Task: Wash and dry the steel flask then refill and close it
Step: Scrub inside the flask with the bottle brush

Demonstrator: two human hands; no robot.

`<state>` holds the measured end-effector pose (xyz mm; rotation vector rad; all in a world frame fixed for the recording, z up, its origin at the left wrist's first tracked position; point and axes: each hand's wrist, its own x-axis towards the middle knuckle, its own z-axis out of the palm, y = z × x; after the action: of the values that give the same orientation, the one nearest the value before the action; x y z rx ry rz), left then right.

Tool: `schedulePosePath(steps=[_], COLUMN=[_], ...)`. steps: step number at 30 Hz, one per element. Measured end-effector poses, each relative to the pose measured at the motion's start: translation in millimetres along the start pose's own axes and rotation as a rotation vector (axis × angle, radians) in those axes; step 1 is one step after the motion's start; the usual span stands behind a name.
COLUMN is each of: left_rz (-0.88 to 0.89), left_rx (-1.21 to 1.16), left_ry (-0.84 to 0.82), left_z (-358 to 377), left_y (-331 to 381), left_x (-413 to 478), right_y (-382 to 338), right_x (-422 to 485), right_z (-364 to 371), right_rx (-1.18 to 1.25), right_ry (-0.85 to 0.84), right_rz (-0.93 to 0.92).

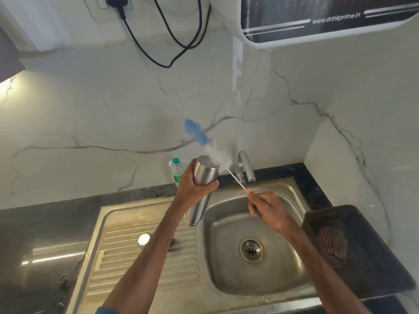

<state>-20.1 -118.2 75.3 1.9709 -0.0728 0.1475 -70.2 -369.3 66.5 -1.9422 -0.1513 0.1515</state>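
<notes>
My left hand (192, 186) grips the steel flask (203, 177) around its middle and holds it tilted over the left rim of the sink (292, 191). One end points up and away, the other down toward me. My right hand (265, 208) pinches the thin white handle of a bottle brush (205, 143). The brush has white and blue bristles. Its bristles lie against the upper end of the flask, outside it, with the blue tip sticking up past it.
A steel tap (246, 165) stands behind the basin, with no water running. A small plastic water bottle (176, 169) stands by the wall. A dark plastic basket (353, 245) sits right of the sink. A ribbed drainboard (140, 264) lies to the left. A water purifier (328, 19) hangs above.
</notes>
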Motion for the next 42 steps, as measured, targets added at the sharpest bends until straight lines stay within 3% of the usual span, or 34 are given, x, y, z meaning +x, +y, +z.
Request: schedulePosePath(steps=[4,10,21,26,33,42], left_rz=[0.132,0.133,0.240,0.209,0.222,0.195], left_rx=[0.111,0.174,0.461,0.477,0.505,0.453], left_ry=[-0.050,-0.079,-0.169,-0.108,-0.135,-0.078], left_z=[0,-3,0,-5,8,0], left_y=[6,0,0,-3,3,9], left_x=[6,19,12,19,19,30], right_y=[5,18,5,14,28,47], right_x=[1,-9,0,-16,-4,-19], right_z=[-2,2,7,13,15,10], right_rx=[-0.032,-0.013,-0.066,-0.112,-0.172,-0.132], right_ry=[0.009,-0.085,0.030,0.050,0.200,0.172], right_rz=[0.005,-0.003,0.019,-0.002,-0.086,-0.037])
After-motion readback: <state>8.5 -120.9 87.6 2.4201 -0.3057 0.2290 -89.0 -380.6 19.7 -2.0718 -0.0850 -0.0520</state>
